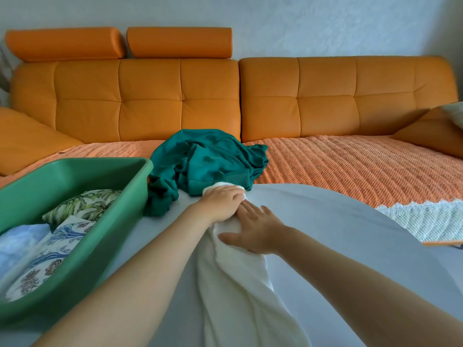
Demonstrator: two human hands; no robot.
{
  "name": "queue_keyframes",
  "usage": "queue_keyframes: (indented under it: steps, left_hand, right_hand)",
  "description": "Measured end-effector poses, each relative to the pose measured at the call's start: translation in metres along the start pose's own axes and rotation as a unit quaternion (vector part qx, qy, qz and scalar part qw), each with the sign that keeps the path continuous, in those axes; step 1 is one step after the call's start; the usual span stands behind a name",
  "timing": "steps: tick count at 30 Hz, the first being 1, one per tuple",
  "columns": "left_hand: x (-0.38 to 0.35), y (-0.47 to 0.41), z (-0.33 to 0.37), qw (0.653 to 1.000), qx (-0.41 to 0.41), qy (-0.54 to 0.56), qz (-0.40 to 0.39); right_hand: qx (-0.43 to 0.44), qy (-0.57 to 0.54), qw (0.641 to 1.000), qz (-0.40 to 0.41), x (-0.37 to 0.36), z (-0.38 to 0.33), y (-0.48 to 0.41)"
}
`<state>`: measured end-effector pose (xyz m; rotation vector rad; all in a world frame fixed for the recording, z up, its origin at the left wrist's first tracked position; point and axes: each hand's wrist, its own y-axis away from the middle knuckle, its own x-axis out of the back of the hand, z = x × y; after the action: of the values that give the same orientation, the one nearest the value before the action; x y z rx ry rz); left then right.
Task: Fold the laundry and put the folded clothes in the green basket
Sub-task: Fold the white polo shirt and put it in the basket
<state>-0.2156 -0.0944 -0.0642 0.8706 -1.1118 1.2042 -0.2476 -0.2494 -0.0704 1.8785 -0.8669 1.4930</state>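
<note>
A white cloth (240,284) lies bunched in a long strip down the middle of a pale grey sheet (338,241). My left hand (221,202) grips its far end, right beside a crumpled teal garment (205,159). My right hand (255,229) rests flat on the white cloth just behind the left hand, fingers straight. The green basket (105,234) stands at the left and holds folded pieces: a leaf-print one (82,209), a blue floral one (50,259) and a light blue one (17,241).
An orange sofa backrest (175,96) with two headrests runs across the back. An orange woven cover (350,166) spreads over the seat. A white lace-edged cloth (426,219) lies at the right. Orange cushions sit at both ends.
</note>
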Motion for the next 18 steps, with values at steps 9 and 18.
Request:
queue_keyframes:
  steps: [9, 18]
  left_hand:
    - [-0.025, 0.011, -0.035, 0.990, 0.116, 0.079, 0.023]
    - [-0.017, 0.042, -0.043, 0.975, 0.059, -0.021, 0.214]
  right_hand:
    - [0.030, -0.002, 0.999, -0.019, 0.010, -0.014, 0.007]
    - [0.004, -0.005, 0.997, -0.076, 0.002, -0.020, 0.006]
